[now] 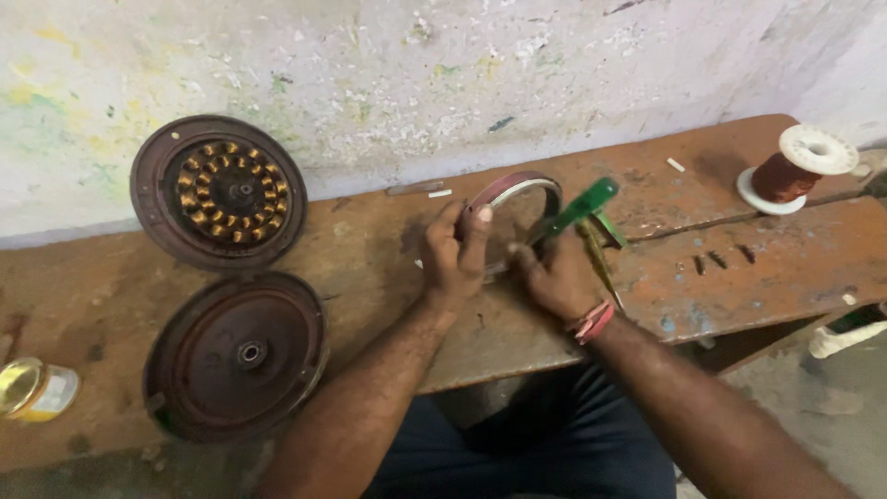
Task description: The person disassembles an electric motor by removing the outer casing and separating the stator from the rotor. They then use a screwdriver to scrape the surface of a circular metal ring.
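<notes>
i see my left hand [455, 254] with its fingers closed over the rim of a thin metal ring [531, 188] that stands on edge at the middle of the wooden bench [767, 268], while my right hand [557, 274] at its 4 o'clock side is wrapped around a green-handled tool [580, 208] pressed to the band. the ring looks light, stiff and slick, probably springy, so i judge the rim the best hold. a motor housing with copper coils [219, 192] and a cover plate [238, 354] lie off at 9 o'clock, a copper wire spool [796, 169] at 3 o'clock.
</notes>
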